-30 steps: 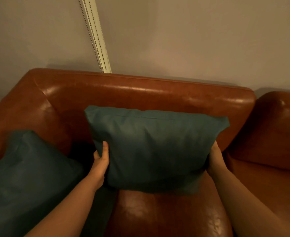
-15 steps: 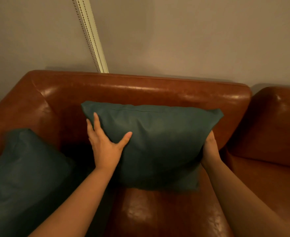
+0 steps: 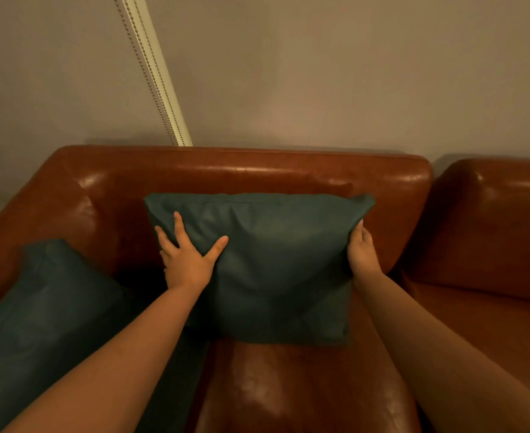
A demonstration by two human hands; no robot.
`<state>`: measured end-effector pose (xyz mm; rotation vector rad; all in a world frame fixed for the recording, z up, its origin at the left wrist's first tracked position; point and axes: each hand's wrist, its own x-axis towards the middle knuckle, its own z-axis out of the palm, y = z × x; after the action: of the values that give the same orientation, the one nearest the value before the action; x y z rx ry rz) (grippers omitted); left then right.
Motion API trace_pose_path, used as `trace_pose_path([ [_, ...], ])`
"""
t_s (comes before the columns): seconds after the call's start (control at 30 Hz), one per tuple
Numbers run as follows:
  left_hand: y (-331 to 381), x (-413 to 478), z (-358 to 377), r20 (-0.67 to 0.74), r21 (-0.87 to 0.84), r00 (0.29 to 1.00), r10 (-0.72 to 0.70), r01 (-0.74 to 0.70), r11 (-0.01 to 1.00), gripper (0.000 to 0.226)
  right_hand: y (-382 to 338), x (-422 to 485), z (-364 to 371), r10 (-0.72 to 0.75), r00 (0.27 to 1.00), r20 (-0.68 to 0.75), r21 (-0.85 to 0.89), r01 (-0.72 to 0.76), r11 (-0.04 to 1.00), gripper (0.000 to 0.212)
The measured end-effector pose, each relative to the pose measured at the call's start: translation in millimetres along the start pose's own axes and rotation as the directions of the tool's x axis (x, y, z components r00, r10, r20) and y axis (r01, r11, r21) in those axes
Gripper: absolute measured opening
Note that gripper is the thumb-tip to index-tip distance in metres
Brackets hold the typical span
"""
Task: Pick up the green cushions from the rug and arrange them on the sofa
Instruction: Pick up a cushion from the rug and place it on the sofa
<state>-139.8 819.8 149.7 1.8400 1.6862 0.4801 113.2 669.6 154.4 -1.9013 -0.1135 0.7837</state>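
Observation:
A green cushion (image 3: 282, 264) stands upright on the seat of the brown leather sofa (image 3: 241, 173), leaning against its backrest. My left hand (image 3: 187, 260) lies flat on the cushion's front near its left edge, fingers spread. At the cushion's right edge my right hand (image 3: 362, 251) grips the side. A second green cushion (image 3: 47, 320) rests in the sofa's left corner against the armrest, partly behind my left forearm.
A second brown leather seat section (image 3: 492, 220) adjoins on the right. Behind the sofa is a plain wall with a cream curtain edge and bead cord (image 3: 157, 73) running down to the backrest.
My left hand moved from gripping the cushion's left edge to lying flat on its front. The cushion settled back against the backrest.

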Motion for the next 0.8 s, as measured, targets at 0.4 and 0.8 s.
trace_pose_path([
  [0.4,54,-93,-23,0.143,-0.003,0.990,0.018,-0.018,1.000,0.096,-17,-85,-95,-0.136,0.949,0.285,0.153,0.095,0.984,0.061],
  [0.8,76,-295,-79,0.359,-0.164,0.920,0.159,-0.105,0.981,0.033,14,-226,-249,-0.271,0.892,0.361,0.145,0.234,0.961,0.025],
])
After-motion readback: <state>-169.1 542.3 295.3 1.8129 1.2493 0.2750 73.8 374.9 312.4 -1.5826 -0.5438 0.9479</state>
